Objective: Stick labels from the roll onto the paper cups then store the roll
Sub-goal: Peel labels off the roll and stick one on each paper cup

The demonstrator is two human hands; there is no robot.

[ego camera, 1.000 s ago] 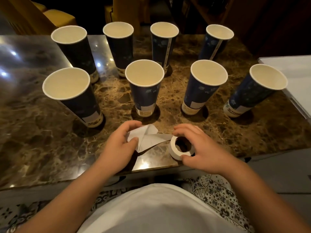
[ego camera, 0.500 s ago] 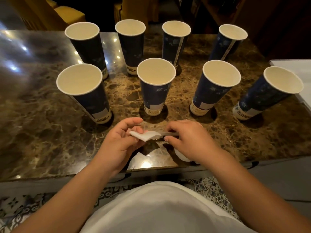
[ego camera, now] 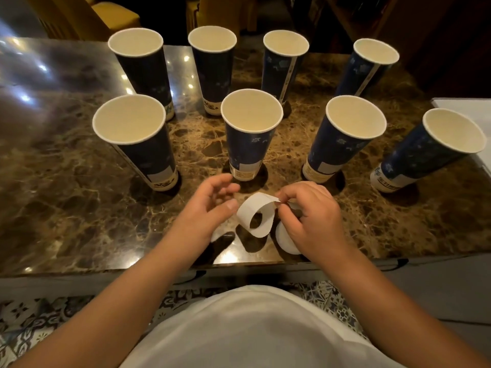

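Since half a second ago the flat strip has curled into a loop (ego camera: 256,217). The right hand (ego camera: 309,221) pinches its free end, roll (ego camera: 285,239) under that palm on the surface (ego camera: 79,208); the left hand (ego camera: 206,208) hovers, grip empty. Peel slowly, keeping the adhesive off itself, then press onto the near cup (ego camera: 251,136).

label roll (ego camera: 285,241) mostly hidden under right hand (ego camera: 310,224), left fingers (ego camera: 225,188) blurred
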